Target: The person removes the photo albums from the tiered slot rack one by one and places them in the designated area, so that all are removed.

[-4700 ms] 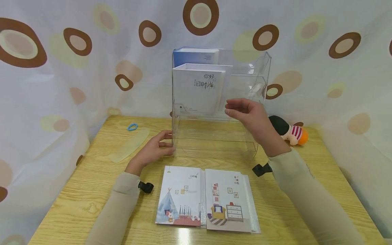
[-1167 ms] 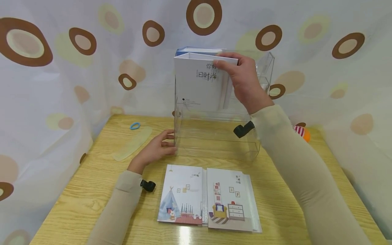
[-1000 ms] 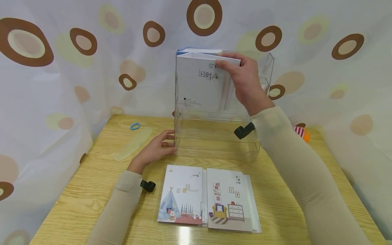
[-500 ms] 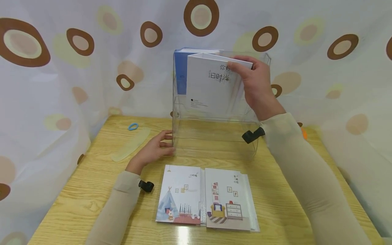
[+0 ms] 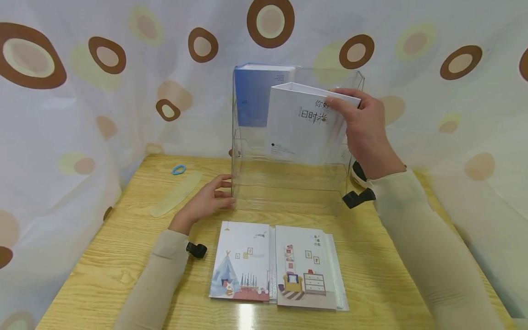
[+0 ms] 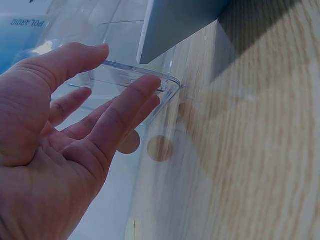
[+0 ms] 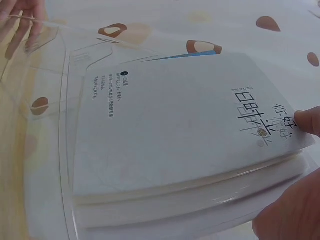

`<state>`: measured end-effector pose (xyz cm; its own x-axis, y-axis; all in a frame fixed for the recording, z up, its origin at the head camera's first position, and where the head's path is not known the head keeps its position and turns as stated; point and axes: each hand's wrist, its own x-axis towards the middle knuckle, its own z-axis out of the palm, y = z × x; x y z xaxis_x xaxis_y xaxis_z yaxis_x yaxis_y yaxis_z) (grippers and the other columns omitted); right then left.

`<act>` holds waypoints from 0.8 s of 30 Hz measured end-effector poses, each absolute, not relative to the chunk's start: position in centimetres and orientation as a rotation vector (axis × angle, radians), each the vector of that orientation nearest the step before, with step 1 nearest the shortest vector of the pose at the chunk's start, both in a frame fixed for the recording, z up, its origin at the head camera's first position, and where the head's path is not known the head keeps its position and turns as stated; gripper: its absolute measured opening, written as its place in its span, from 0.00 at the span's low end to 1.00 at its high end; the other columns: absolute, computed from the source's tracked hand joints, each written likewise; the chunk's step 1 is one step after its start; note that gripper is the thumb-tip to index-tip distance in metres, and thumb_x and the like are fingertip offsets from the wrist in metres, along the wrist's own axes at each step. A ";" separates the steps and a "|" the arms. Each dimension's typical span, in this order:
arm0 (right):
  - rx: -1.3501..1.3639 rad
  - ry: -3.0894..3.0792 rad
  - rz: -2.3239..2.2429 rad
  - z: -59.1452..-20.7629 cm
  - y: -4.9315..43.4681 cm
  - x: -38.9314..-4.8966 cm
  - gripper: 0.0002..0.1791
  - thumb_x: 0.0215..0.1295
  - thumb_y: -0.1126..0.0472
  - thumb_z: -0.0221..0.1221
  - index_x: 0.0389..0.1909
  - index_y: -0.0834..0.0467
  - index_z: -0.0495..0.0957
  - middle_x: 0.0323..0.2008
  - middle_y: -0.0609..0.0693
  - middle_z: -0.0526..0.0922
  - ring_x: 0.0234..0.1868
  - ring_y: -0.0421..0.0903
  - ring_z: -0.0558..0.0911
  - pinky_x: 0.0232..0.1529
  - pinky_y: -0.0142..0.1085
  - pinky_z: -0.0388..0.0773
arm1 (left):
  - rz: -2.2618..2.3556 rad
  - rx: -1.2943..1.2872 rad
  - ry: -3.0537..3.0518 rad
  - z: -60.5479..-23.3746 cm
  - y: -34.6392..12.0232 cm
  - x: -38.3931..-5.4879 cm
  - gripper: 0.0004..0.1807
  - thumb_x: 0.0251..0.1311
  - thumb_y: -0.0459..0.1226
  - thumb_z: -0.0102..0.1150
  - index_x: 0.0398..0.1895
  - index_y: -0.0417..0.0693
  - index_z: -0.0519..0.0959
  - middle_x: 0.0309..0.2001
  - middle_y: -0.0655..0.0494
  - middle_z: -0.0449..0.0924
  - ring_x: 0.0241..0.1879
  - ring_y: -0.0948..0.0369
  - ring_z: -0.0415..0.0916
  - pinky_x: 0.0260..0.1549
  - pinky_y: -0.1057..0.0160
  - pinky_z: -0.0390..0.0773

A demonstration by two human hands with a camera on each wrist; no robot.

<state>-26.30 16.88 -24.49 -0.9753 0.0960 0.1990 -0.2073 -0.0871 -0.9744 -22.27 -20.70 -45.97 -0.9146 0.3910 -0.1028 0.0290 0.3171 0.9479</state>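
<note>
My right hand (image 5: 369,128) pinches a white photo album (image 5: 307,123) with dark Chinese lettering by its upper right corner, thumb in front. The album is tilted, in front of the clear acrylic rack's (image 5: 288,197) upper tiers; its pages show along the edge in the right wrist view. A blue photo album (image 5: 255,98) stands in the rear tier at the left. My left hand (image 5: 205,200) rests its extended fingers against the rack's lower left side. In the left wrist view, the fingertips (image 6: 147,85) are at the clear panel's edge.
Two white albums with printed room scenes, one with a blue tent (image 5: 239,261) and one with an armchair (image 5: 306,268), lie before the rack. A blue ring (image 5: 178,169) and a pale translucent strip (image 5: 176,195) lie left. A plush toy (image 5: 359,174) is partly hidden at right.
My right hand has taken hold of the white album, raised it from its tier, then brought it right and lower, uncovering the blue album. The left hand stays at the rack's side.
</note>
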 end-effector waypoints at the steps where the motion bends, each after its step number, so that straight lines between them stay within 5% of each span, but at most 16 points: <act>1: 0.133 -1.968 2.171 -24.6 17.1 -26.0 0.17 0.68 0.59 0.80 0.56 0.56 0.91 0.43 0.45 0.95 0.45 0.43 0.93 0.50 0.31 0.89 | 1.628 0.374 2.274 -46.0 -20.7 -22.3 0.42 0.80 0.31 0.64 0.90 0.48 0.55 0.84 0.34 0.63 0.79 0.33 0.72 0.65 0.45 0.90; 18: 0.049 -2.121 2.085 -27.1 22.2 -20.2 0.22 0.71 0.53 0.78 0.62 0.55 0.88 0.57 0.44 0.87 0.55 0.45 0.88 0.52 0.24 0.88 | 1.643 0.375 2.259 -46.3 -20.9 -22.3 0.43 0.81 0.32 0.64 0.91 0.45 0.54 0.84 0.34 0.62 0.79 0.33 0.72 0.65 0.46 0.90; 24: -0.005 -2.161 2.094 -28.4 24.5 -18.3 0.20 0.72 0.54 0.77 0.61 0.53 0.88 0.54 0.41 0.91 0.52 0.41 0.90 0.47 0.26 0.90 | 1.650 0.369 2.244 -45.9 -20.8 -22.2 0.43 0.81 0.32 0.64 0.91 0.46 0.54 0.85 0.35 0.61 0.79 0.34 0.72 0.65 0.46 0.90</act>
